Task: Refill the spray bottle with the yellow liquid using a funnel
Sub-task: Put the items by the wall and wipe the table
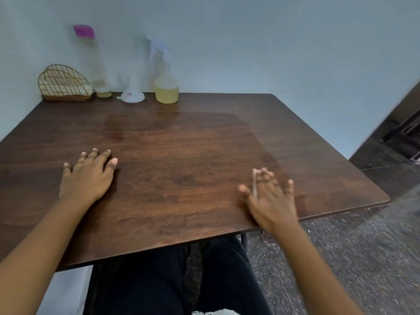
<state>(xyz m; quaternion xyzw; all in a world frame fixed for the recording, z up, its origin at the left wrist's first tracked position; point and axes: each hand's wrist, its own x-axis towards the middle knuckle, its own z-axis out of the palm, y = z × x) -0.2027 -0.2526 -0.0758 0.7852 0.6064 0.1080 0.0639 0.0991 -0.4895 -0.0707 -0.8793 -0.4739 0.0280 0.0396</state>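
Though glossy, dark table (181,155), pale wall (250,42)

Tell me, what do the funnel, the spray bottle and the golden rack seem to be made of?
Funnel: probably white opaque plastic, smooth and matte. Spray bottle: translucent plastic, perhaps glass; the yellow liquid shows through. Golden rack: thin gold-coloured bars, likely metal wire, on a woven-looking base.

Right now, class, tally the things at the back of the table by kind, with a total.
Bottles: 2 (pink-capped bottle, spray bottle)
Funnel: 1
Wire rack: 1
Total: 4
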